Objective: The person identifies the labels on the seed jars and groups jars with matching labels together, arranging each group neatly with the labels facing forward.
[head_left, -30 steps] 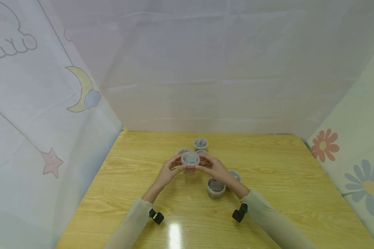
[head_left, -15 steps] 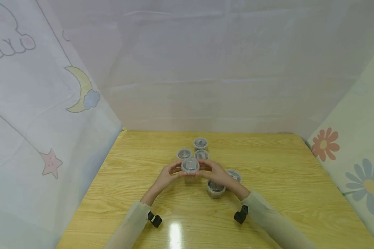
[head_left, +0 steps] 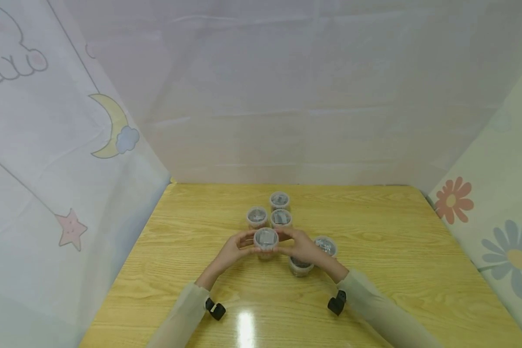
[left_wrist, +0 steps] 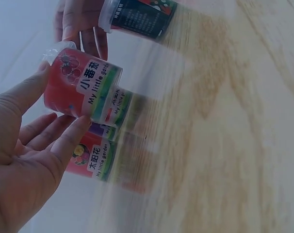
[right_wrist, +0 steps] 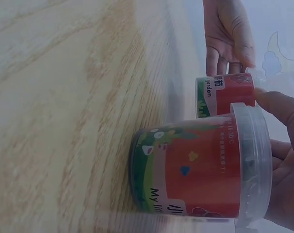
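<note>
Both hands hold one clear plastic cup with a red label reading "My little garden" (head_left: 266, 239), roughly mid-table in the head view. My left hand (head_left: 231, 253) grips its left side, with the thumb near the top rim in the left wrist view. From the other side, my right hand (head_left: 303, 247) pinches it between thumb and fingers. Small pictured tomatoes show on the held cup's label (left_wrist: 76, 80) in the left wrist view. The cup stands upright, close over the tabletop; whether its base touches the wood I cannot tell.
Behind the held cup stand three similar lidded cups: a left one (head_left: 257, 217), a middle one (head_left: 281, 218) and a far one (head_left: 280, 200). Under the right forearm are a front cup (head_left: 300, 268) and a rear cup (head_left: 326, 245). Printed cloth walls (head_left: 261, 96) enclose the wooden table (head_left: 178, 232).
Both hands have brought the held cup down and toward me. The cups behind it, partly covered before, now show more fully. The other cups have stayed in place.
</note>
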### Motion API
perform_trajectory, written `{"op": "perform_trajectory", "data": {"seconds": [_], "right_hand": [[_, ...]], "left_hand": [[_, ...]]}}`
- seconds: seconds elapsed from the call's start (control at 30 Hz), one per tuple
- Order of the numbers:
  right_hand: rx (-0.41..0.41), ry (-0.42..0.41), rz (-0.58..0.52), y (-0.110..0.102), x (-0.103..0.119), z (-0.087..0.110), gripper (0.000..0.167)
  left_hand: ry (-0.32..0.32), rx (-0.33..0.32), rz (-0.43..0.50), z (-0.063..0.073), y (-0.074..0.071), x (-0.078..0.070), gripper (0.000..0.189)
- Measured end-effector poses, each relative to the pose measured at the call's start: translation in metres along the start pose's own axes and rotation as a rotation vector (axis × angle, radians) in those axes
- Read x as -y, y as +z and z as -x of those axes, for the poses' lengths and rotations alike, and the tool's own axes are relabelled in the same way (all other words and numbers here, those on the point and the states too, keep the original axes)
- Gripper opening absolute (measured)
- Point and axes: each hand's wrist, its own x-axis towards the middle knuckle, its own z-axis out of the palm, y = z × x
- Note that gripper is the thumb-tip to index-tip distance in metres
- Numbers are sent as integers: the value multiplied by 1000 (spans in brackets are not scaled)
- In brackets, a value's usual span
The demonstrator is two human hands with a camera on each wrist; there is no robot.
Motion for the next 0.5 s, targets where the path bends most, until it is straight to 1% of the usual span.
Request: {"op": "perform_trajectory", "data": {"seconds": [0.07, 0.23, 0.3, 0.4, 0.5], "right_hand": [[0, -7, 15, 3, -11, -1, 55], [17, -30, 29, 2, -7, 2, 54], [18, -52, 57, 3, -7, 2, 54], [26, -61, 79, 3, -7, 3, 54], [43, -34, 74, 3, -6, 4, 54]], "left_hand": [[-2, 2, -6, 0, 1, 1, 55], [-6, 0, 7, 1, 3, 3, 55], [-11, -3, 17, 1, 3, 4, 55], [-12, -10, 30, 0, 5, 7, 55], [-10, -13, 37, -3, 5, 18, 55]]}}
